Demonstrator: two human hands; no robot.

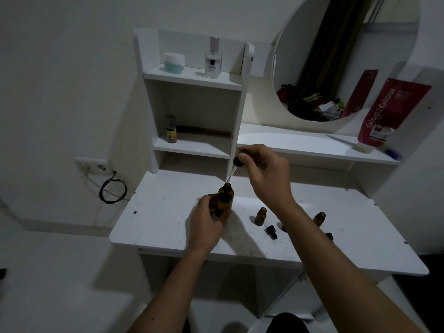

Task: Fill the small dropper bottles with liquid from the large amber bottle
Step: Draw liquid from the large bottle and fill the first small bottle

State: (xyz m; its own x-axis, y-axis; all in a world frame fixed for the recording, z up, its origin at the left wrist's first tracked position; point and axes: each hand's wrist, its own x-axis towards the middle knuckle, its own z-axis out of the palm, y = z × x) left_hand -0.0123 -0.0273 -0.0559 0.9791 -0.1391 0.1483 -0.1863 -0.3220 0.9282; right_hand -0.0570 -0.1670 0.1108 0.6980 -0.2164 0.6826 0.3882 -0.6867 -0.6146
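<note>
The left hand (206, 219) grips the big amber bottle (225, 197) on the table (168, 224), the right hand (262, 171) pinches a dropper (236, 164) at its mouth; tilting may drip liquid short of the small bottles (260, 216).

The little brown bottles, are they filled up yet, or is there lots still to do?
Not yet, it seems. Done: the big bottle is open, and two little bottles stand uncapped, a loose dropper cap beside them. In hand: the left hand steadies the big bottle while the right hand holds a dropper at its mouth. Left: carrying liquid to the little bottles and capping them. Their fill level can't be seen.
</note>
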